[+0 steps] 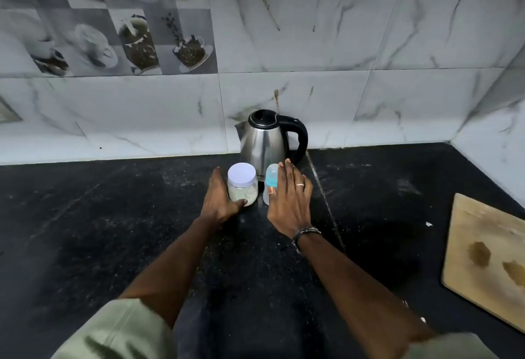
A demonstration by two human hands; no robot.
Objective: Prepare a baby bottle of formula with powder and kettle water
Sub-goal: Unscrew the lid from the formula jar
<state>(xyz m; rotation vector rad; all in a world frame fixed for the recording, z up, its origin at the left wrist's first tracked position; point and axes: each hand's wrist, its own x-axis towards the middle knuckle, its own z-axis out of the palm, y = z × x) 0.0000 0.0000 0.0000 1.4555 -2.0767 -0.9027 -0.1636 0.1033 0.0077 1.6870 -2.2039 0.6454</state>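
A clear powder jar (243,185) with a white lid stands on the black counter (113,230), just in front of a steel kettle (265,138) with a black lid and handle. My left hand (220,196) holds the jar from its left side, the thumb wrapped round the lower front. Right of the jar stands a clear baby bottle (270,178) with a blue collar and a clear cap. My right hand (288,196) holds the bottle from its right side. Its thumb lies across the bottle's front and its fingers reach past it toward the kettle.
A marble-tiled wall (312,46) rises directly behind the kettle, and a side wall closes the corner at the right. A worn wooden cutting board (488,256) lies on the counter at the right edge. A seam in the counter (326,199) runs diagonally beside my right hand.
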